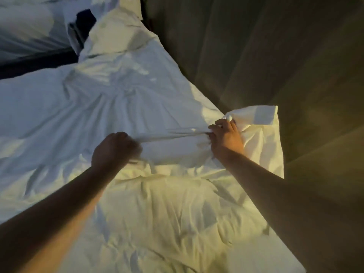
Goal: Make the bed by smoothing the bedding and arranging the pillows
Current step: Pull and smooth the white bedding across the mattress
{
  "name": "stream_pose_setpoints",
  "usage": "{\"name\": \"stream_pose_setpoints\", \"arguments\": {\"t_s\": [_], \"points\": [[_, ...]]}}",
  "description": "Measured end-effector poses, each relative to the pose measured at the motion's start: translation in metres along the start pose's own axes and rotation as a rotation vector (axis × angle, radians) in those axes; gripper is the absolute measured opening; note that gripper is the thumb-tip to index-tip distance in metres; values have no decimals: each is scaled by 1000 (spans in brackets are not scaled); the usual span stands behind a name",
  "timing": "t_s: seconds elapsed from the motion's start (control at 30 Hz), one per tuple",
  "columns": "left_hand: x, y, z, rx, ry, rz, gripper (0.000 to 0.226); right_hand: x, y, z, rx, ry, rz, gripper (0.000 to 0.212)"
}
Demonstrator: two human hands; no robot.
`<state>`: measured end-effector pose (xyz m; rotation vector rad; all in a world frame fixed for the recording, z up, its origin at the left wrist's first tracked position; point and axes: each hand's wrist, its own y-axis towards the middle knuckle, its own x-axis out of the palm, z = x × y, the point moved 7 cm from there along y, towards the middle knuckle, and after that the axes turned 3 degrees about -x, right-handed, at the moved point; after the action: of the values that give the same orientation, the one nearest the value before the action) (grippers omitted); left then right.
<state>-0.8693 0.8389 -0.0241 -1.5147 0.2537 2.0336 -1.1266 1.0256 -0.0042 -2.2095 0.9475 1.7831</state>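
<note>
Bedding [98,107] covers the bed across left and centre, floor [256,56] runs down its right side; a pillow [118,34] lies at the far end of the bedding near the right edge, a second pillow [25,26] further left in the top-left corner, a gap [84,22] between them. Left hand [115,149] sits on the bedding mid-frame, right hand [226,137] to its right at the bed's right edge, a fold [171,134] stretched between them with each hand gripping an end. Just right of the right hand a corner flap [264,138] of the bedding sticks out past the edge over the floor
</note>
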Motion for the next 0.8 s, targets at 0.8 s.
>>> {"name": "stream_pose_setpoints", "arguments": {"t_s": [0.8], "points": [[-27, 54, -104, -439, 104, 741, 27, 68, 134, -7, -121, 160, 132, 25]]}}
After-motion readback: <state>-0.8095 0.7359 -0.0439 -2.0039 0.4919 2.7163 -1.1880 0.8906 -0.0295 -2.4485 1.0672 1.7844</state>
